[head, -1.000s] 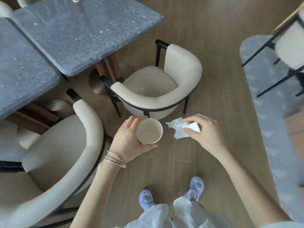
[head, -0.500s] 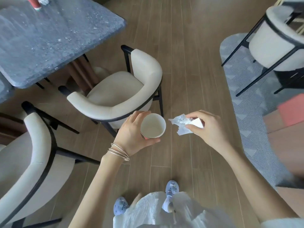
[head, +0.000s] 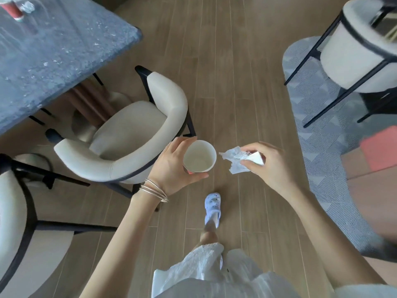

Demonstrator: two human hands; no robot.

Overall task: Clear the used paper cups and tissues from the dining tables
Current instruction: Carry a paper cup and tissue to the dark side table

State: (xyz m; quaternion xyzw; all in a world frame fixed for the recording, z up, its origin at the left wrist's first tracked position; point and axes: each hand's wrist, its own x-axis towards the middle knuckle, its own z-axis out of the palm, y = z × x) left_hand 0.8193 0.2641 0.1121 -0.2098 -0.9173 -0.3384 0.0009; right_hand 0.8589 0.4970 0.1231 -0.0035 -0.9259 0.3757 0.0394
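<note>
- Nearest the camera, a white textured skirt point(head: 204, 267), and just beyond its hem one pale blue clog point(head: 212, 208) planted on the wood floor point(head: 225, 72).
- Thin silver bangles point(head: 153, 190) sit on the left wrist.
- The left hand point(head: 171, 166) has its fingers and thumb curled round a paper cup point(head: 199, 155), held upright above the floor, mouth towards the camera.
- Inside the cup: a pale bare wall and bottom, nothing in it that can be made out. A sliver of red shows on its outer wall by the thumb; no writing can be read.
- Just right of the cup, not touching it, the right hand point(head: 270, 166) pinches a crumpled white tissue point(head: 234, 162) between thumb and fingertips, its loose end pointing at the cup.
- Left of the hands, a cream armchair point(head: 133, 147) with a dark frame; a second cream chair point(head: 12, 222) at the near left edge.
- To the right, a grey patterned rug point(head: 322, 136) with another dark-framed chair point(head: 361, 50) standing on it.
- Far left, a speckled grey table point(head: 64, 50).
- At its far corner stands a red cup point(head: 10, 8), cut off by the frame, contents unseen, any label too blurred to read.
- A crumpled pale wad point(head: 28, 6) lies just beside it.
</note>
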